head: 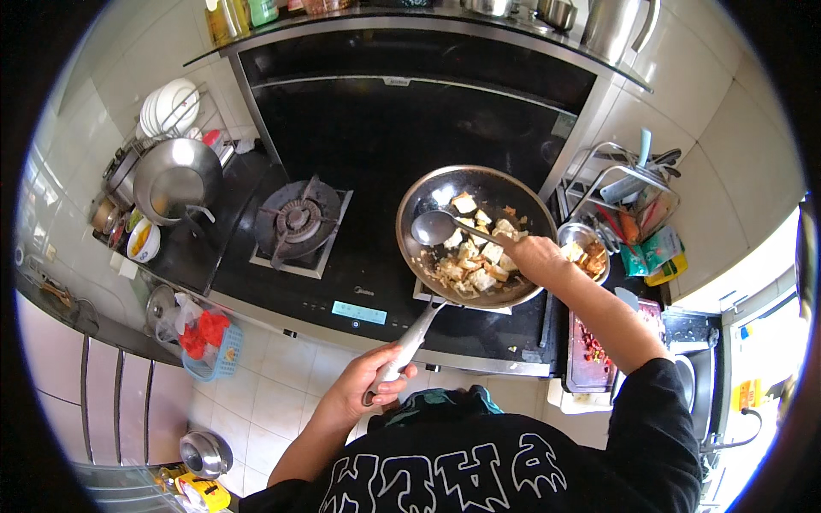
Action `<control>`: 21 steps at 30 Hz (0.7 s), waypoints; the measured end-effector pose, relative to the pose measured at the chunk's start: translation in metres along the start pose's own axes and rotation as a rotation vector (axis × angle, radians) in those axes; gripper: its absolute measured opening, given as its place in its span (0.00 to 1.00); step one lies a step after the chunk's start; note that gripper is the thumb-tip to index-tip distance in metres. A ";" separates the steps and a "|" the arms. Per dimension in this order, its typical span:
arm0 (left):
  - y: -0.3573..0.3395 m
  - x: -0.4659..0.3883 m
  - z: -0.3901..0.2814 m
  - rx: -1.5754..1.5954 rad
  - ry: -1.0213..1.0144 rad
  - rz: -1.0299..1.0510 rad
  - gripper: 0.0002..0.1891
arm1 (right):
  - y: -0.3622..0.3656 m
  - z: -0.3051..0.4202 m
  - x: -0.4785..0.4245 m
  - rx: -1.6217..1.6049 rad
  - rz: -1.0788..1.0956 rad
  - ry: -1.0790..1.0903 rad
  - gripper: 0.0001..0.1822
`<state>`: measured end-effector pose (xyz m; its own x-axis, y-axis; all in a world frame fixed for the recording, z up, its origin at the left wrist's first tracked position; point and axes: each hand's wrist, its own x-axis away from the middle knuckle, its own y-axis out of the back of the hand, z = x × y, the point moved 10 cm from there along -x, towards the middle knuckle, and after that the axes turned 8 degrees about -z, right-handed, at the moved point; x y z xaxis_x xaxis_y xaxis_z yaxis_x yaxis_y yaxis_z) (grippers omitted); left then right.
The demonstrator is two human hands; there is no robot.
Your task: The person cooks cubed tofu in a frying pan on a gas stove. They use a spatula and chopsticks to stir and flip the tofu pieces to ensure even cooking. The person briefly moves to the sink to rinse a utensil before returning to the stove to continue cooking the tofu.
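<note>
A wok (478, 301) rests over the right burner of a black glass gas hob, holding white chunks that look like tofu (482, 279) and browned bits. My left hand (378, 378) is closed around the wok's pale handle (417, 330). Above the food, my right hand (539, 258) grips the shaft of a metal ladle (432, 228), whose bowl lies inside the wok at its left side. Just right of the wok stands a metal bowl (585, 251) of browned food pieces, partly hidden by my right hand and forearm.
The left burner (298, 219) carries a pan support. Farther left are an empty metal wok (178, 183), a bowl of yellow food (143, 242) and racked plates (170, 108). At right are a knife rack (622, 170) and a cutting board (587, 378) with chopped red pieces. A shelf (423, 14) crosses above.
</note>
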<state>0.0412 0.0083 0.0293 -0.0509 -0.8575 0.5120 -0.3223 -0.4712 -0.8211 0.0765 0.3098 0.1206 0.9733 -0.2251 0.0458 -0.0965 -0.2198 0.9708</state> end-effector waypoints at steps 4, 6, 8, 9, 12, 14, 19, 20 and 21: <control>0.003 -0.002 -0.001 0.002 -0.003 0.009 0.15 | 0.010 0.005 0.031 0.063 0.031 0.030 0.26; 0.006 0.000 -0.002 0.012 -0.011 -0.003 0.15 | 0.017 0.004 0.044 0.129 -0.062 0.100 0.26; 0.004 0.001 -0.002 0.011 -0.009 -0.015 0.15 | 0.024 -0.004 0.032 0.133 -0.030 0.075 0.26; 0.002 0.000 -0.003 0.010 -0.008 -0.015 0.15 | 0.026 -0.009 0.023 0.138 -0.036 0.053 0.26; 0.003 0.003 -0.003 -0.007 -0.002 -0.018 0.15 | 0.019 -0.003 0.024 0.121 0.017 0.019 0.28; 0.004 -0.001 -0.005 -0.025 -0.010 -0.019 0.15 | 0.021 0.001 0.041 0.126 0.021 0.065 0.28; -0.002 -0.001 -0.006 -0.023 -0.007 -0.001 0.15 | 0.026 -0.005 0.025 0.154 -0.122 0.114 0.25; -0.004 -0.001 -0.006 -0.026 0.000 -0.009 0.15 | 0.016 -0.009 0.014 0.167 -0.249 0.130 0.24; -0.001 -0.001 -0.006 -0.015 -0.003 -0.014 0.16 | 0.011 -0.011 0.013 0.131 -0.153 0.108 0.24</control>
<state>0.0365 0.0111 0.0313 -0.0438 -0.8515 0.5225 -0.3375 -0.4796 -0.8100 0.0901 0.3152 0.1348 0.9946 -0.0786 -0.0680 0.0345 -0.3667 0.9297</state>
